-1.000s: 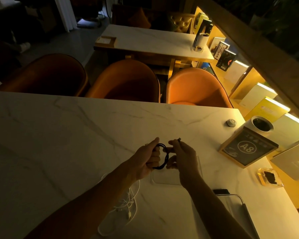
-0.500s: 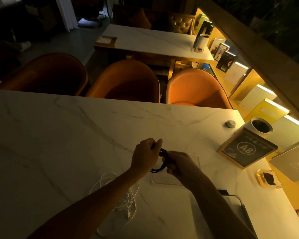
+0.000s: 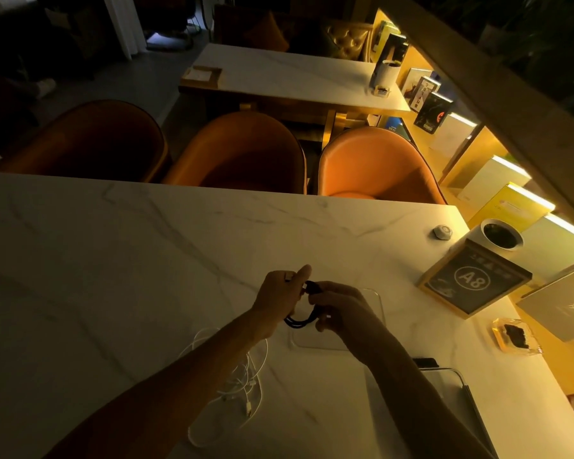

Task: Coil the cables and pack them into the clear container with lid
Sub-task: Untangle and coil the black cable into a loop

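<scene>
A black cable (image 3: 301, 321) hangs as a small coil between my two hands, just above the marble table. My left hand (image 3: 280, 294) pinches the coil's upper part, thumb raised. Close beside it, my right hand (image 3: 340, 306) grips the coil's right side. Under my right hand lies a clear flat piece (image 3: 375, 304), lid or container I cannot tell. A loose tangle of white cables (image 3: 242, 382) lies on the table below my left forearm. Another clear container (image 3: 451, 379) sits at the lower right, partly hidden by my right arm.
A framed "A8" sign (image 3: 474, 279), a white cup (image 3: 501, 235) and a small round puck (image 3: 442, 232) stand at the table's right end. A small glass dish (image 3: 516, 336) is nearer. Three orange chairs (image 3: 242, 154) line the far edge.
My right hand turned over and dropped lower around the black coil, now palm down. The coil hangs lower between my hands. My left hand kept its grip.
</scene>
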